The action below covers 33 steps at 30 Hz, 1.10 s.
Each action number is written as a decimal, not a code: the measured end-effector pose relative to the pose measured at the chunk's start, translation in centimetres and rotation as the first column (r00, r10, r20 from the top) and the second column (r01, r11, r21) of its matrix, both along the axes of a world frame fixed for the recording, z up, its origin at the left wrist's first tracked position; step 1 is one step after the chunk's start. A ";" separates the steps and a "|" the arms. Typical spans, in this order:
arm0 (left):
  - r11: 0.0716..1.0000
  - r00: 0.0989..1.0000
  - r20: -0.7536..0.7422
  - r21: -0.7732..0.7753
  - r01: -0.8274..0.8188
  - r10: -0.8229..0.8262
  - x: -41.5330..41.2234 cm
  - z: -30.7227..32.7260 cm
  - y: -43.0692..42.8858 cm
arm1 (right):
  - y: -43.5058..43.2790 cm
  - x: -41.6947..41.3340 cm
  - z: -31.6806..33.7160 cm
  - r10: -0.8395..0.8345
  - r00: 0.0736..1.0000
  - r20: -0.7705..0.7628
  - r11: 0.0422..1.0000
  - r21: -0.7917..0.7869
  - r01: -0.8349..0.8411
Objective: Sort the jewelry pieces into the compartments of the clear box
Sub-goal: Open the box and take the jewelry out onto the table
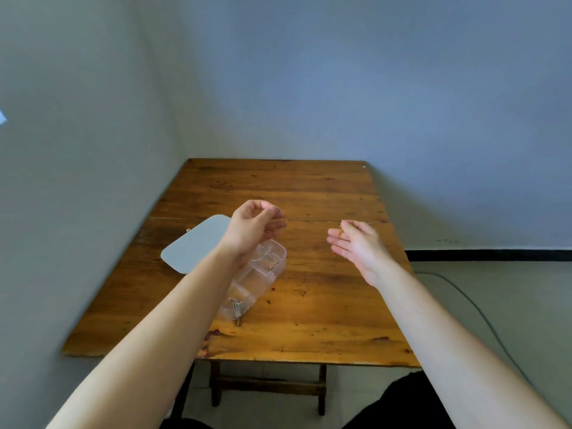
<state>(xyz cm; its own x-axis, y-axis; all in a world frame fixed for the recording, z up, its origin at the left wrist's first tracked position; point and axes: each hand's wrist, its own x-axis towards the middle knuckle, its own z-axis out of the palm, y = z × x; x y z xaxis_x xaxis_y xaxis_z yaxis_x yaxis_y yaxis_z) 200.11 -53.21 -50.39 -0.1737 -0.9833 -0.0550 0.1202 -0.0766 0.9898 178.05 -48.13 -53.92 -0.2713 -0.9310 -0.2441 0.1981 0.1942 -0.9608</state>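
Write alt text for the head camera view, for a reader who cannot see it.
Two bare arms reach over a wooden table: the right hand pinches a small gold jewelry piece, while the left hand, fingers curled, hovers above an open clear box. Small jewelry pieces lie in two of its compartments, and its pale lid lies flat beside it.

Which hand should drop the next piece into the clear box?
Right, probably. The right hand already pinches a gold piece and hovers beside the clear box. The left hand is curled above the box; whether it holds anything is unclear.
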 end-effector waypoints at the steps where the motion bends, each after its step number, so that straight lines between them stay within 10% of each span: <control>1: 1.000 0.999 -0.042 0.011 0.011 -0.011 -1.3 0.1 0.2 | 0.3 -0.8 0.0 -0.022 1.000 -0.002 1.000 0.005 0.022; 14: 0.992 0.939 -0.323 -0.019 0.123 -0.122 -11.9 4.4 -0.5 | 2.9 -8.3 -2.9 -0.231 0.972 -0.041 0.963 0.130 0.234; 24: 0.944 0.978 0.206 0.314 -0.104 0.039 -12.5 -8.7 0.6 | 3.8 -9.2 -6.0 -0.288 0.957 -0.031 0.942 0.170 0.289; 33: 0.972 0.928 0.369 0.234 -0.031 -0.059 -11.6 -9.2 0.7 | 3.7 -9.2 -6.0 -0.196 0.957 -0.213 0.952 0.191 0.238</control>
